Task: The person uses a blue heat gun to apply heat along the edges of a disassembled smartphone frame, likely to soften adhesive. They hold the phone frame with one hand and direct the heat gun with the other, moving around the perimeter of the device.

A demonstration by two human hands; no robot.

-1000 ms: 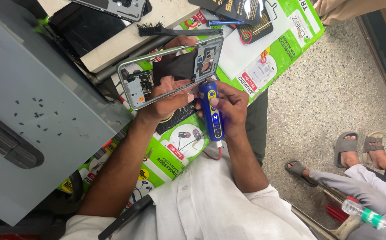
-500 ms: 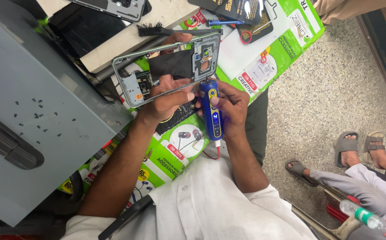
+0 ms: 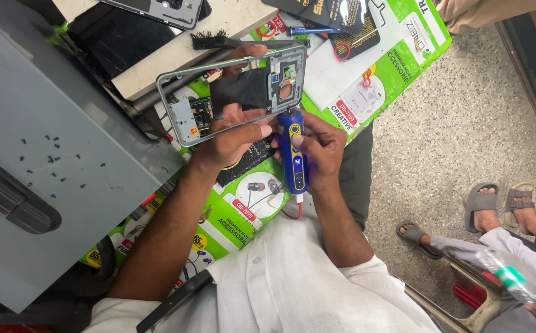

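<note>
Nearest the camera, the blue electric screwdriver [image 3: 294,153] is gripped along its barrel by the right hand [image 3: 320,151], fingers closed round it and the thumb resting on its face near the lit display; a red cable leaves its lower end. The tip is directed upward at the lower edge of the phone frame [image 3: 234,92], close to the camera cut-out; whether the bit is seated in a screw cannot be told. The frame is clamped by the left hand [image 3: 234,132], thumb over the near edge and fingers behind the dark inner plate, and is held in the air just above the green printed sheets [image 3: 243,209]. The two hands lie side by side, almost touching.

For this step, the tool is best kept in line with the screw and square to the frame, with light pressure, so that the bit is not made to slip. The frame is best steadied close to the working corner.

Farther off, loose screws [image 3: 49,159] are scattered on the grey tray [image 3: 64,123], and a brush [image 3: 209,41] lies beyond the frame.
</note>
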